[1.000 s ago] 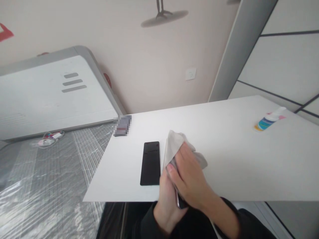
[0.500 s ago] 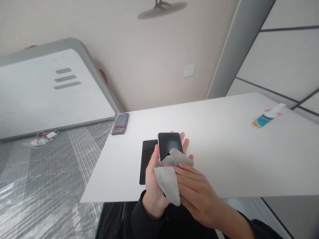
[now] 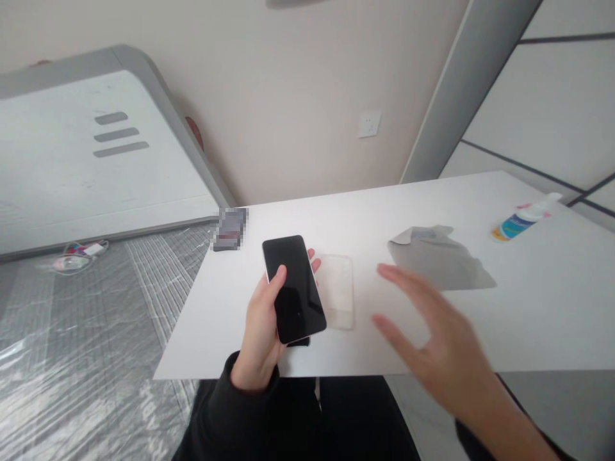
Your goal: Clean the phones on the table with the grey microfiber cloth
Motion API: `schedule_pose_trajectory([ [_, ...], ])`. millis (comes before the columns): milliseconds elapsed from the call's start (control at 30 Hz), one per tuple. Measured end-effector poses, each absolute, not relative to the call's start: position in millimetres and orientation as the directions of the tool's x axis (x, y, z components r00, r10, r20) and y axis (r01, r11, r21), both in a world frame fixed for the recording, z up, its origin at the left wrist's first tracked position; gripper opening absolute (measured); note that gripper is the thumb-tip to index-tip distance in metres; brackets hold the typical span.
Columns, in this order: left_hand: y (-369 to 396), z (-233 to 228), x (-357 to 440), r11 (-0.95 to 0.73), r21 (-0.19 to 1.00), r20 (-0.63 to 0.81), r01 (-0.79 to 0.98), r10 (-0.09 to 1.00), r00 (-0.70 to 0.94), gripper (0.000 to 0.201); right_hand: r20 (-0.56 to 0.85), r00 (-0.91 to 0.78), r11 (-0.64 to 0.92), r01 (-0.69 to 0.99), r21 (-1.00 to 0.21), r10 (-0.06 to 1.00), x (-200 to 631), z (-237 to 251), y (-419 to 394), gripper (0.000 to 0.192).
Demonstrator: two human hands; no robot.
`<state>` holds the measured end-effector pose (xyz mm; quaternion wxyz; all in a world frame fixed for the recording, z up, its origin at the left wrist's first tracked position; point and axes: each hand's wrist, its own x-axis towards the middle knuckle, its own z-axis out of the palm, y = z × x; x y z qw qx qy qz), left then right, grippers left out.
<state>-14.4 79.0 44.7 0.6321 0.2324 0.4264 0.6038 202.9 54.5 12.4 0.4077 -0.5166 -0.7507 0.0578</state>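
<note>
Black sleeves frame the view. The left hand (image 3: 262, 320) grips a dark phone (image 3: 294, 288) above the near table (image 3: 230, 346) edge; the right hand (image 3: 432, 346) hovers spread and empty. A clear case (image 3: 339, 291) lies just beside the phone, a grey cloth (image 3: 439, 262) farther back, a spray bottle (image 3: 523, 219) beyond. Held one-handed over the edge, the phone could slip.

A white counter (image 3: 480, 333) carries 4 things that lie flat on it: a grey cloth (image 3: 439, 259) toward the right, a clear phone case (image 3: 337, 291) near the middle, a spray bottle (image 3: 524, 218) on its side at the far right, and a small blurred item (image 3: 230, 228) at the far left corner.
</note>
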Motion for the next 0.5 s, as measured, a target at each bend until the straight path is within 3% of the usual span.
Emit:
schedule_pose_trajectory([
  [67, 79.5, 39.0, -6.0, 0.203, 0.808, -0.267, -0.552, 0.963, -0.037, 0.043, 0.377, -0.244, 0.448, 0.543, -0.711, 0.894, 171.2, 4.5, 39.9, 0.073],
  [133, 79.1, 35.4, 1.1, 0.218, 0.834, -0.261, -0.506, 0.965, -0.013, 0.047, 0.323, -0.26, 0.409, 0.44, -0.8, 0.91, 149.6, -3.6, 34.0, 0.088],
  [367, 77.5, 34.3, 3.2, 0.229, 0.93, -0.249, -0.287, 0.968, -0.037, 0.038, 0.345, -0.243, 0.414, 0.353, -0.839, 0.907, 143.1, -16.0, 39.4, 0.099],
  [500, 79.1, 25.1, -3.1, 0.172, 0.975, -0.166, -0.143, 0.985, 0.054, 0.03, 0.317, -0.273, 0.4, 0.346, -0.849, 0.908, 151.1, -17.9, 40.3, 0.097],
])
